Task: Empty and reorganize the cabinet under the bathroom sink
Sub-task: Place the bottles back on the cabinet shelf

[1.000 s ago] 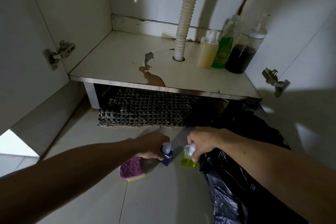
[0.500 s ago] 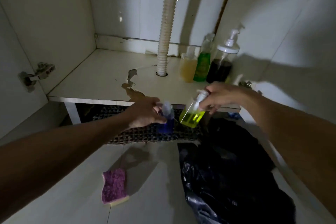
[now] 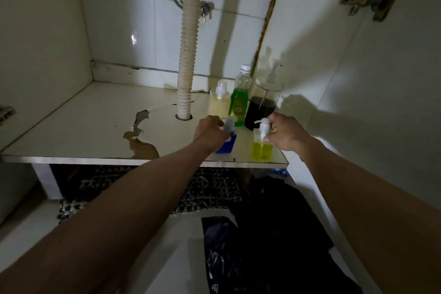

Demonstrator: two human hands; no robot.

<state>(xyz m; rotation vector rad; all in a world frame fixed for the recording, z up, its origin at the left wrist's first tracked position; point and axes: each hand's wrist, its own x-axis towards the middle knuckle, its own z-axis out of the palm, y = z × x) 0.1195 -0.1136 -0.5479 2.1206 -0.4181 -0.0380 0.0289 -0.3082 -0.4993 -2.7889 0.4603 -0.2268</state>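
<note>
Hands now setting blue bottle, yellow bottle on shelf, previously midair

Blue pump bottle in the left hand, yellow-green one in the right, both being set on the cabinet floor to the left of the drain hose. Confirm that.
Not quite. The head view shows the left hand holding the blue pump bottle and the right hand holding the yellow-green pump bottle, but both sit on the cabinet floor to the right of the drain hose, in front of the three bottles already there.
</note>
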